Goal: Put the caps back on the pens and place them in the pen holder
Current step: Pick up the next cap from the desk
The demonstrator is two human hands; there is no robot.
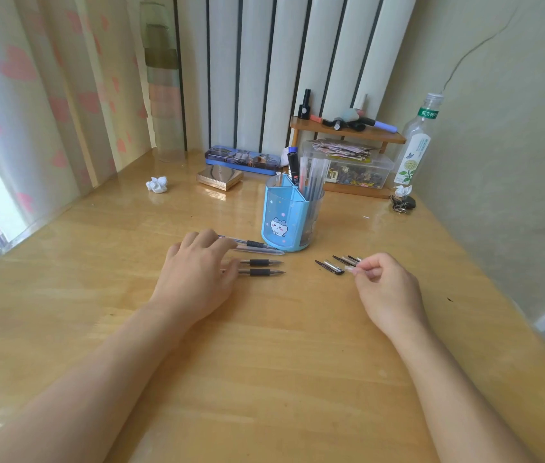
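Several uncapped clear pens with black grips (260, 267) lie side by side on the wooden desk (264, 345), tips pointing right. My left hand (197, 272) rests flat on their rear ends, fingers spread over the barrels. To the right lie a few loose caps with black clips (331, 266). My right hand (386, 289) pinches one clear cap (351, 269) between thumb and fingers, just right of the loose caps. The blue pen holder with a cartoon cat (289, 218) stands behind the pens and holds several capped pens and a black marker.
Behind the holder are a gold compact (219, 177), a blue tin pencil case (242, 158), a crumpled tissue (157, 184), a clear box of scraps (351, 165), a small wooden shelf (348, 132) and a plastic bottle (418, 142). A wall runs along the right.
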